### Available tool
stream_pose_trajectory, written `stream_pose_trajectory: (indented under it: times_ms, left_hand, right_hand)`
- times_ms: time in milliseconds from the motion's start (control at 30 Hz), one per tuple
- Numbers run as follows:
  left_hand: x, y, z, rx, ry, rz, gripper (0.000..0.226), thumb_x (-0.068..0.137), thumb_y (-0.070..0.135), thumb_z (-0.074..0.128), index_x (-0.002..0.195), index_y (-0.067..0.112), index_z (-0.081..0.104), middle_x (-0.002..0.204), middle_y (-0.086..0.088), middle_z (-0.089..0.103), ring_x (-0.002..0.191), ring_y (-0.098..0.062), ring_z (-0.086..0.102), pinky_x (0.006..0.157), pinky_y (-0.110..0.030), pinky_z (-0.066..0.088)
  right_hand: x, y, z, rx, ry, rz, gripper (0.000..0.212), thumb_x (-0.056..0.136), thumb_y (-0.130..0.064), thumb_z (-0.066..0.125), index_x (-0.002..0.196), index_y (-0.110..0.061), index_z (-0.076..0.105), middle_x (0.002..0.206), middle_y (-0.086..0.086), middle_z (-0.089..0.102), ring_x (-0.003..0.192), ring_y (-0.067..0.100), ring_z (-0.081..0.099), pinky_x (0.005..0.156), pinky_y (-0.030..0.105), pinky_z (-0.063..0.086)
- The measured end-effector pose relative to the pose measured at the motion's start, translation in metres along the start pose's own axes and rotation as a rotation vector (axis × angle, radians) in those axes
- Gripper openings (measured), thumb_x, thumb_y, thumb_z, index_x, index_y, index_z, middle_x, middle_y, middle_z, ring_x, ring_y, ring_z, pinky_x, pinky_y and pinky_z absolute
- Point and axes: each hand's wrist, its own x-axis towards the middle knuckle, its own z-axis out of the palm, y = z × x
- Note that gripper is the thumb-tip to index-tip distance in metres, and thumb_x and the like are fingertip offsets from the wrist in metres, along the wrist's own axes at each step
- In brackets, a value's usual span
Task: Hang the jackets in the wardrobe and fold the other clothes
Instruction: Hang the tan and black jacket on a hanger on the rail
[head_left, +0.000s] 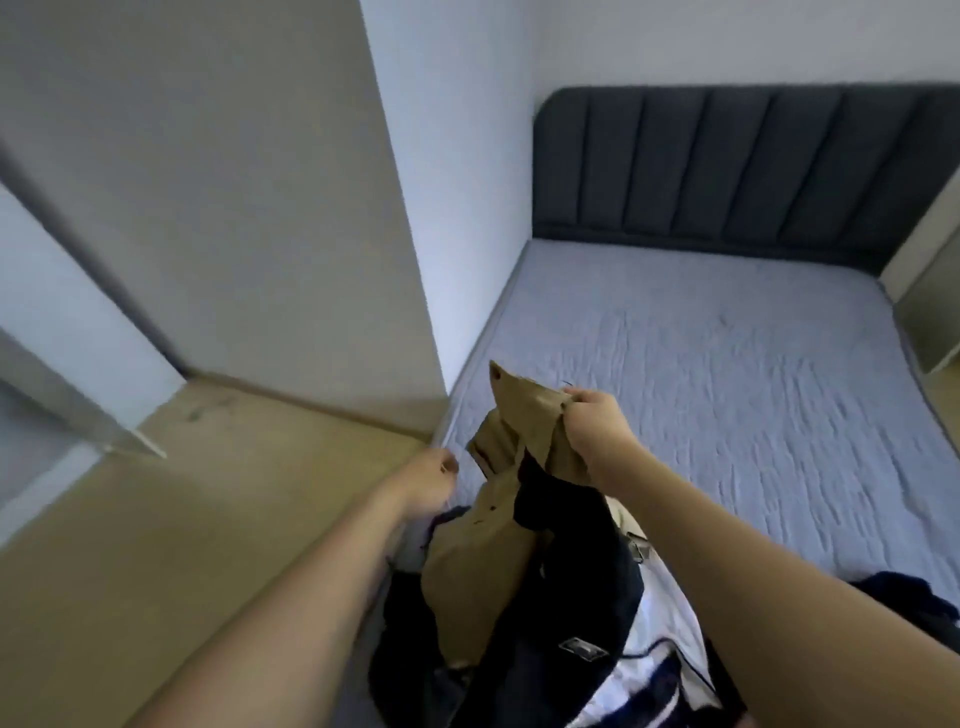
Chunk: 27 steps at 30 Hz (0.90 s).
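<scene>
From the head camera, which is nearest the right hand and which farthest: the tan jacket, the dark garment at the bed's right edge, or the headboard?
1. The tan jacket: the right hand grips its top edge, so they touch.
2. The dark garment: lying on the bed, low and to the right of that hand.
3. The headboard: at the bed's far end, well beyond the hand.

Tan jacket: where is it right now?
Head view, lower centre: the tan jacket hangs from the right hand over the clothes pile at the bed's near left corner.
</scene>
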Motion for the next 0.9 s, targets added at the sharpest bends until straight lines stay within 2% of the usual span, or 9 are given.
stream_pose_trajectory:
  times_ms: [133,267,333,433,500,567,667,767,900]
  left_hand:
    - [-0.079,-0.008,-0.083,-0.131,0.308,-0.013,0.045,0.095,0.018,0.053,0.139,0.009,0.044,0.141,-0.014,0.048,0.123,-0.028,0.051,0.100,-0.031,0.043]
    - [-0.155,-0.048,-0.126,-0.204,0.456,-0.097,0.074,0.093,0.027,0.059,0.154,0.023,0.017,0.157,-0.008,0.026,0.140,-0.030,0.033,0.112,-0.045,0.034]
    - [-0.179,-0.062,-0.140,-0.307,0.524,-0.098,0.078,0.091,0.028,0.060,0.154,0.032,0.014,0.159,-0.002,0.025,0.141,-0.030,0.031,0.112,-0.046,0.034]
    - [-0.217,-0.099,-0.167,-0.454,0.605,-0.058,0.073,0.091,0.025,0.059,0.152,0.035,0.022,0.155,0.004,0.032,0.133,-0.021,0.041,0.104,-0.034,0.039]
    - [-0.236,-0.129,-0.185,-0.494,0.583,-0.046,0.049,0.093,0.032,0.056,0.141,0.033,0.044,0.145,0.008,0.046,0.120,-0.013,0.049,0.091,-0.026,0.041]
    - [-0.251,-0.163,-0.203,-0.539,0.558,-0.052,0.027,0.097,0.038,0.050,0.120,0.030,0.061,0.127,0.008,0.061,0.107,-0.010,0.056,0.090,-0.027,0.046]
    - [-0.274,-0.219,-0.225,-0.846,0.488,-0.001,0.020,0.098,0.031,0.052,0.106,0.024,0.069,0.099,0.004,0.072,0.094,-0.015,0.064,0.091,-0.030,0.053]
    - [-0.292,-0.277,-0.249,-0.902,0.434,-0.005,0.019,0.097,0.026,0.056,0.111,0.023,0.069,0.105,0.000,0.073,0.104,-0.022,0.065,0.095,-0.033,0.052]
    - [-0.302,-0.347,-0.293,-0.839,0.663,-0.076,0.021,0.100,0.020,0.049,0.107,0.017,0.069,0.108,-0.006,0.071,0.104,-0.024,0.065,0.096,-0.037,0.050]
  right_hand:
    - [-0.045,-0.093,0.045,-0.160,-0.204,-0.303,0.039,0.081,0.006,0.034,0.060,-0.014,0.060,0.054,0.000,0.053,0.053,0.016,0.049,0.051,0.021,0.040]
    - [-0.103,-0.166,0.102,-0.249,-0.407,-0.573,0.043,0.079,0.008,0.031,0.056,-0.015,0.058,0.053,-0.003,0.053,0.048,0.008,0.049,0.047,0.018,0.042]
    - [-0.125,-0.192,0.124,-0.257,-0.463,-0.655,0.043,0.074,0.011,0.029,0.054,-0.015,0.056,0.052,-0.003,0.051,0.048,0.009,0.046,0.047,0.017,0.040]
    - [-0.160,-0.230,0.179,-0.297,-0.569,-0.763,0.048,0.068,0.014,0.027,0.045,-0.018,0.054,0.047,-0.003,0.046,0.046,0.011,0.043,0.044,0.017,0.037]
    - [-0.176,-0.247,0.221,-0.294,-0.609,-0.827,0.048,0.065,0.016,0.026,0.043,-0.017,0.053,0.047,-0.001,0.045,0.048,0.013,0.043,0.046,0.019,0.036]
    - [-0.186,-0.257,0.267,-0.290,-0.619,-0.864,0.044,0.063,0.017,0.026,0.047,-0.014,0.052,0.052,0.005,0.044,0.053,0.016,0.043,0.050,0.022,0.036]
    - [-0.187,-0.263,0.338,-0.268,-0.618,-0.881,0.038,0.061,0.017,0.025,0.053,-0.008,0.052,0.060,0.011,0.049,0.061,0.019,0.047,0.058,0.027,0.038]
    - [-0.183,-0.265,0.409,-0.248,-0.587,-0.851,0.037,0.062,0.016,0.025,0.057,-0.006,0.055,0.066,0.014,0.053,0.067,0.022,0.050,0.062,0.029,0.040]
    - [-0.175,-0.275,0.489,-0.243,-0.495,-0.823,0.043,0.066,0.018,0.024,0.066,-0.003,0.061,0.073,0.012,0.055,0.073,0.022,0.049,0.067,0.030,0.040]
